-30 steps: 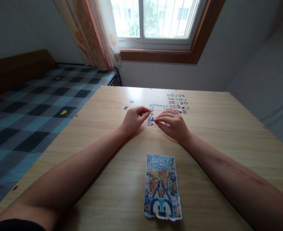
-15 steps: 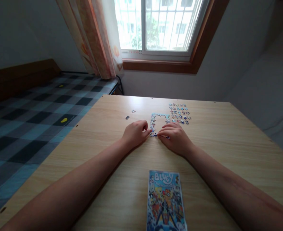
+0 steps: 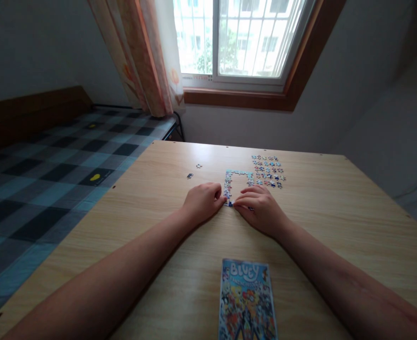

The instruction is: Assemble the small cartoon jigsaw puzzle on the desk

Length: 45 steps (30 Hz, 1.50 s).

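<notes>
A jigsaw puzzle frame (image 3: 227, 182) of joined border pieces lies on the table between my hands. At its lower left corner, my left hand (image 3: 204, 200) is curled, with thumb and finger touching the border. My right hand (image 3: 260, 208) pinches a small dark blue puzzle piece (image 3: 230, 204) at the bottom edge, close beside that corner. Whether the piece is locked into the border I cannot tell. The right hand covers the lower right part of the frame. Several loose puzzle pieces (image 3: 271, 164) are laid out in rows just beyond it.
Two single pieces, a light one (image 3: 199, 165) and a dark one (image 3: 190, 176), lie left of the frame. Nearer to me is a Bluey picture sheet (image 3: 247, 302) on the wooden table (image 3: 152, 283). A bed (image 3: 52, 189) stands at the left, a window (image 3: 247, 42) ahead.
The view has shifted slightly, so everything sits a little lower and further right. Both hands stay at the bottom edge of the frame, with the blue piece now against the lower left corner.
</notes>
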{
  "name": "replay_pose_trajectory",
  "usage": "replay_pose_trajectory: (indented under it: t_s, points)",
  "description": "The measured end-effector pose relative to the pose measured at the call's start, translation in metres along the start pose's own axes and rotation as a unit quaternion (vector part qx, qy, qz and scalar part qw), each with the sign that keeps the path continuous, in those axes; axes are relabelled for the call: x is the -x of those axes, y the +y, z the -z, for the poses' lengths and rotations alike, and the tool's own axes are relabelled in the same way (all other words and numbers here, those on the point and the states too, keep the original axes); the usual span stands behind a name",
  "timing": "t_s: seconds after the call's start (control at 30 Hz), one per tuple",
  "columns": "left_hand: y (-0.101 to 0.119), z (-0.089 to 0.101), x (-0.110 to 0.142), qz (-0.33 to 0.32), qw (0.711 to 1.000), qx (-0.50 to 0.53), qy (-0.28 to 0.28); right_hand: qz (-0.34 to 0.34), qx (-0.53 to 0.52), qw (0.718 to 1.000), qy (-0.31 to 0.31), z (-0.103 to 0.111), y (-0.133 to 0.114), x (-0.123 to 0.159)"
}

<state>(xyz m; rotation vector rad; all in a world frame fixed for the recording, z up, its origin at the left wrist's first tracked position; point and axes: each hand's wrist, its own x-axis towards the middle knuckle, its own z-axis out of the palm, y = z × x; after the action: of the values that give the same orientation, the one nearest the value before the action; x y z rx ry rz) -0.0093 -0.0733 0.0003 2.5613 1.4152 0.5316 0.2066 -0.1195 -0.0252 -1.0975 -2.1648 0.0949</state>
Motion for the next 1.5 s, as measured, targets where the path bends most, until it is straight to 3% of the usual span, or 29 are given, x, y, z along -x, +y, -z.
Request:
replay_pose_trajectory:
  t_s: [0.47, 0.77, 1.13, 1.5]
  points:
    - [0.001, 0.001, 0.000, 0.004, 1.000, -0.001, -0.009, 0.012, 0.015, 1.000, -0.002, -0.002, 0.001, 0.000]
    - [0.002, 0.002, 0.000, 0.010, 1.000, -0.005, -0.013, -0.063, 0.017, 0.992, 0.110, 0.003, 0.003, -0.001]
    - [0.001, 0.002, 0.000, 0.017, 1.000, 0.006, -0.014, -0.056, 0.037, 0.995, 0.078, -0.007, 0.012, 0.003]
    - [-0.001, 0.001, -0.001, 0.025, 1.000, 0.013, -0.002, -0.053, 0.020, 0.993, 0.104, -0.005, 0.011, 0.001]
